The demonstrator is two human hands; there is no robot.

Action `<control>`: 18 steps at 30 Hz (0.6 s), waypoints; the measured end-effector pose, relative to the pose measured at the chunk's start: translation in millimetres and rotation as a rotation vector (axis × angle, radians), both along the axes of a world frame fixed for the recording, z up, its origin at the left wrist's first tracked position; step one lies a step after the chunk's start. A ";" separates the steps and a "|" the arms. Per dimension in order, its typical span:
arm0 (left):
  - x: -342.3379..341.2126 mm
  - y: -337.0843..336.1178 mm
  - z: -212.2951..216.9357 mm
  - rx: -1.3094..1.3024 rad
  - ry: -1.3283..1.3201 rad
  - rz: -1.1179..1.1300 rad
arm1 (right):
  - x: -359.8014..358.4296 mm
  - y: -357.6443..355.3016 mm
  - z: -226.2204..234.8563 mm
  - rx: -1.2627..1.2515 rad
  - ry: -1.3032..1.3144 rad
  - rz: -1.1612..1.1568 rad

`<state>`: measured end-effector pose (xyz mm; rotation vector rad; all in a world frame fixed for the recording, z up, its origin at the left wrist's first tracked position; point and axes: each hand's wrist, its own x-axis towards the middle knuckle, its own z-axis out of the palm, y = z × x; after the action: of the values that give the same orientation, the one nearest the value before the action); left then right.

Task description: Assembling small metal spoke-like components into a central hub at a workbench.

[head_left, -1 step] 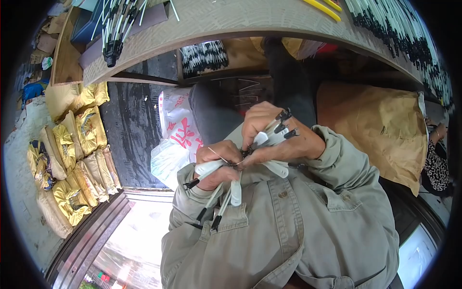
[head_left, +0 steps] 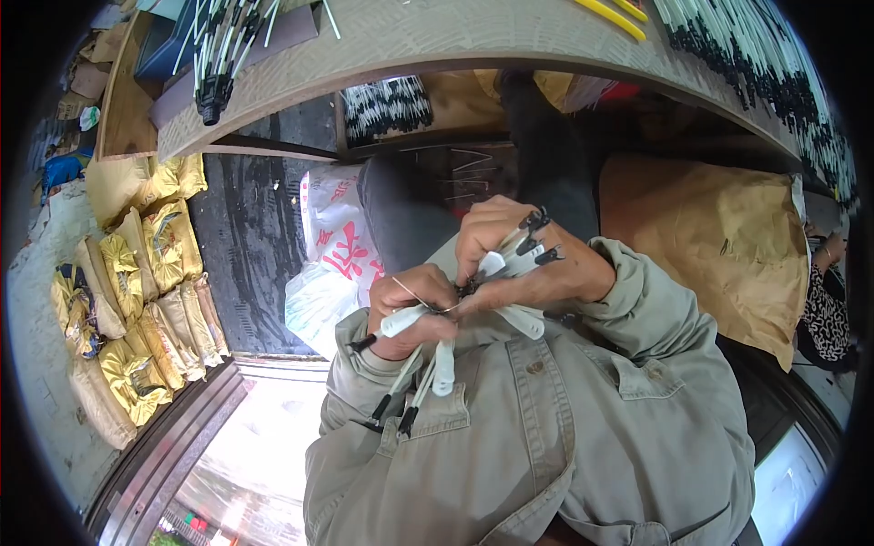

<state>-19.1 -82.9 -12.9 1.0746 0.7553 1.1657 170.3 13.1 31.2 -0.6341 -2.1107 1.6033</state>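
Observation:
In front of my shirt, both hands are closed on a bundle of white strips and thin rods with black ends [head_left: 443, 369]. My left hand [head_left: 410, 305] pinches near the bundle's dark middle, where a thin wire [head_left: 411, 293] sticks up across the fingers. White strips and rods fan out below this hand, their black tips over the shirt. My right hand [head_left: 533, 259] grips the other side, thumb toward the left fingertips. Several black-tipped pieces [head_left: 526, 250] rise over its back. The fingers hide the point where the pieces join.
Ahead, a table [head_left: 437, 41] bears a black-and-white rod bundle [head_left: 218, 68], a heap of similar rods [head_left: 746, 55] and a yellow-handled tool [head_left: 612, 18]. Gold and brown packets [head_left: 146, 309] lie left, beyond a printed plastic bag [head_left: 332, 246]. A brown paper sack [head_left: 710, 241] stands right.
The white strips at my left hand have shifted slightly, one toward the right and one a little down. Both hands stay almost in place.

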 end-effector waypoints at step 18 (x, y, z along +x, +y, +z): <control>-28.1 29.9 -37.3 0.221 -0.563 -0.561 | -12.3 16.8 -70.8 -0.849 0.508 0.139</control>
<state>-47.2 -53.0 -50.2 0.9792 -0.1185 0.9959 158.0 30.0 -39.7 -0.2556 -1.0856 2.4225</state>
